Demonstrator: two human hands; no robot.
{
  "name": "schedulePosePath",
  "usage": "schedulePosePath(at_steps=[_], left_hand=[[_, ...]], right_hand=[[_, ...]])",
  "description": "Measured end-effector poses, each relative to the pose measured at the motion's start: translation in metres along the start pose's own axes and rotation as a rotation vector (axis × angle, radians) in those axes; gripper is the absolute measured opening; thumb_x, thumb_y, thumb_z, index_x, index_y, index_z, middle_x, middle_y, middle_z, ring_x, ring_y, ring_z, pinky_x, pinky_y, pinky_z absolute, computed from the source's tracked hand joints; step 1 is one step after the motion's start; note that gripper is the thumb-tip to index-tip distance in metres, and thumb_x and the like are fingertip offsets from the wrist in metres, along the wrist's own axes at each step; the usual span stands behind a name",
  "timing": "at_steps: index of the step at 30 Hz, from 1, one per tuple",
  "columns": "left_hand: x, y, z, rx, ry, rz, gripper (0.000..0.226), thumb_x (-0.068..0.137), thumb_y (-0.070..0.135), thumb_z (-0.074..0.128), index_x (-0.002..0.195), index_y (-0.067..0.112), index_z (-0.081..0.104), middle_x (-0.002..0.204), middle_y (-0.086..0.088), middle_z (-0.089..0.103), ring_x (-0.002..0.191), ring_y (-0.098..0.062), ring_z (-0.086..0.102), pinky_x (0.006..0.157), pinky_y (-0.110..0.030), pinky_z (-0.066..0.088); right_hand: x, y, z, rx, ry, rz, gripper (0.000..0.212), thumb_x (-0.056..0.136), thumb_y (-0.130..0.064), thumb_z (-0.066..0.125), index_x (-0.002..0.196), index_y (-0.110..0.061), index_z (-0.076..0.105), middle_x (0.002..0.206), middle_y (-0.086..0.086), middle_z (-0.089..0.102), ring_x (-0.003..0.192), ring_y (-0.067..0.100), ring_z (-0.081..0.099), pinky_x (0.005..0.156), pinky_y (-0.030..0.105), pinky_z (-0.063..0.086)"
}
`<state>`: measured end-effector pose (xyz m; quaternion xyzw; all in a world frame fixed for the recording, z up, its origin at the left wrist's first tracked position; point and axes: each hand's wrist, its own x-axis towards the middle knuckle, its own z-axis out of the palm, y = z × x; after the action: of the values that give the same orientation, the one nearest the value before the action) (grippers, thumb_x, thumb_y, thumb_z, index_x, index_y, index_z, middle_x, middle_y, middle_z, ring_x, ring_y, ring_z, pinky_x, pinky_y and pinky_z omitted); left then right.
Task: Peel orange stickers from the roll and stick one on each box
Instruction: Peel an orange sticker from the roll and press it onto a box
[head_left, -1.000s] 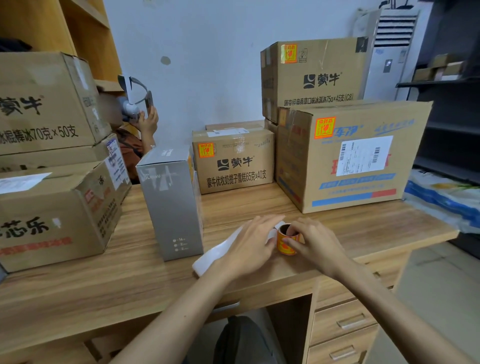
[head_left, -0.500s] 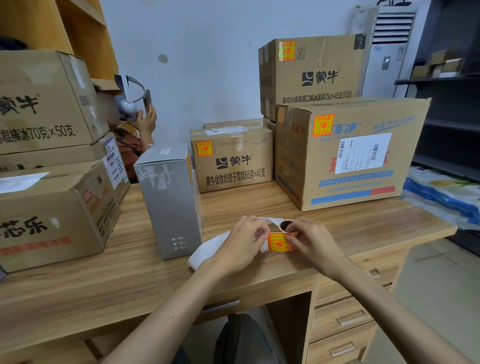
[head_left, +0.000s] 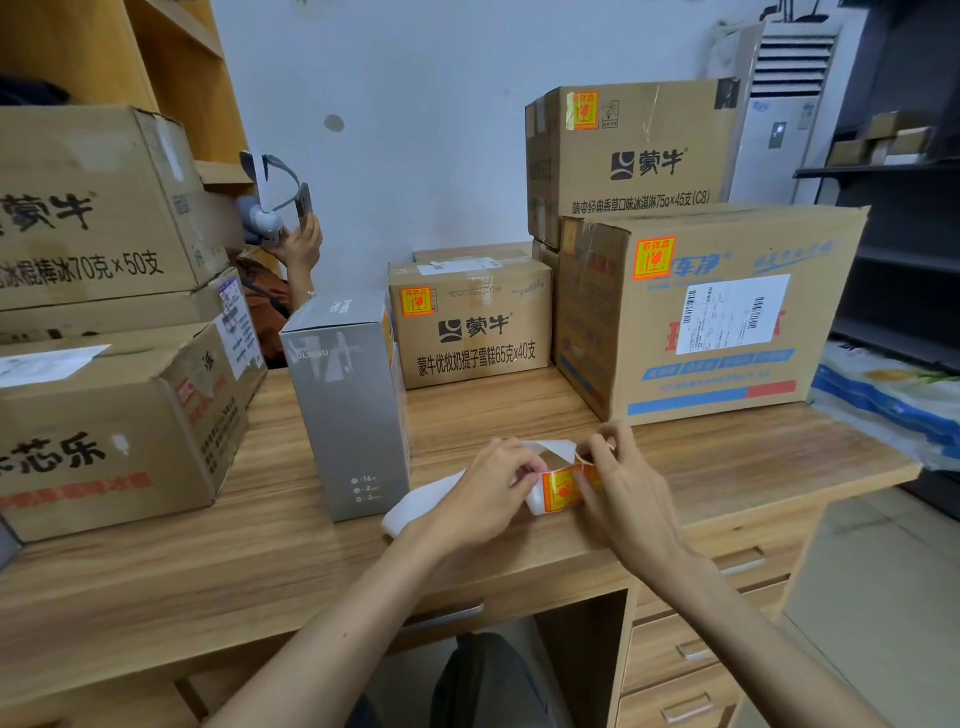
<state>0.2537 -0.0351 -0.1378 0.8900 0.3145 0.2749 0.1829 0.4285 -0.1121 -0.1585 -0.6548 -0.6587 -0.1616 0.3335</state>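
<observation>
A small roll of orange stickers (head_left: 562, 487) is held just above the wooden desk (head_left: 260, 561), front centre. My left hand (head_left: 485, 496) pinches the white backing strip (head_left: 415, 506) that trails left onto the desk. My right hand (head_left: 621, 488) grips the roll itself. Orange stickers show on three cardboard boxes: the small middle box (head_left: 470, 325), the large right box (head_left: 711, 312) and the upper box (head_left: 631, 150) stacked behind it. A tall grey box (head_left: 348, 405) stands left of my hands.
Stacked cardboard boxes (head_left: 104, 364) fill the desk's left side under wooden shelves. Behind them another person's hand (head_left: 301, 244) holds a device. Desk drawers (head_left: 696, 649) are at lower right, a white air conditioner (head_left: 779, 109) and dark shelving at the far right.
The roll has been lifted off the desk and turned so an orange sticker faces me. My left hand has shifted from lying over the strip to pinching it beside the roll.
</observation>
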Motion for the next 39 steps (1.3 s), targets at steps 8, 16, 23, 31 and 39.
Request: schedulePosePath(at_steps=[8, 16, 23, 31, 39], left_hand=[[-0.003, -0.002, 0.000, -0.010, 0.014, -0.002, 0.019, 0.101, 0.017, 0.056, 0.107, 0.016, 0.074, 0.091, 0.020, 0.054, 0.097, -0.007, 0.047, 0.085, -0.021, 0.036], [-0.003, 0.001, -0.001, -0.076, -0.011, 0.039, 0.020, 0.101, 0.019, 0.058, 0.109, 0.016, 0.076, 0.102, 0.004, 0.067, 0.102, -0.006, 0.054, 0.090, -0.020, 0.039], [-0.003, 0.004, 0.002, -0.070, -0.008, 0.050, 0.021, 0.102, 0.019, 0.058, 0.113, 0.016, 0.076, 0.101, 0.001, 0.066, 0.102, -0.011, 0.055, 0.093, -0.029, 0.043], [-0.004, 0.006, 0.002, -0.057, 0.034, 0.026, 0.020, 0.101, 0.020, 0.057, 0.103, 0.017, 0.077, 0.097, 0.001, 0.066, 0.097, -0.007, 0.053, 0.087, -0.015, 0.037], [-0.003, 0.007, 0.002, -0.041, 0.106, 0.004, 0.019, 0.097, 0.008, 0.058, 0.094, 0.006, 0.076, 0.098, -0.004, 0.068, 0.089, 0.000, 0.043, 0.078, -0.005, 0.031]], right_hand=[[-0.009, -0.014, 0.000, 0.024, 0.011, -0.099, 0.021, 0.088, -0.038, 0.067, 0.087, -0.019, 0.058, 0.092, -0.006, 0.047, 0.057, 0.011, 0.051, 0.039, 0.025, 0.039], [-0.005, -0.013, 0.004, 0.013, -0.036, -0.030, 0.022, 0.088, -0.041, 0.067, 0.087, -0.020, 0.064, 0.096, -0.007, 0.050, 0.065, 0.014, 0.058, 0.045, 0.024, 0.035], [-0.006, -0.015, 0.001, -0.015, -0.055, 0.031, 0.020, 0.085, -0.040, 0.070, 0.084, -0.020, 0.066, 0.096, -0.007, 0.054, 0.063, 0.015, 0.059, 0.047, 0.025, 0.035], [-0.008, -0.019, -0.004, 0.169, -0.120, 0.183, 0.012, 0.090, -0.036, 0.064, 0.087, -0.024, 0.065, 0.096, -0.012, 0.051, 0.079, 0.013, 0.058, 0.061, 0.031, 0.039], [-0.013, 0.004, -0.017, 0.321, -0.140, 0.287, 0.013, 0.085, -0.030, 0.070, 0.074, -0.028, 0.062, 0.093, -0.012, 0.056, 0.071, 0.006, 0.051, 0.062, 0.029, 0.036]])
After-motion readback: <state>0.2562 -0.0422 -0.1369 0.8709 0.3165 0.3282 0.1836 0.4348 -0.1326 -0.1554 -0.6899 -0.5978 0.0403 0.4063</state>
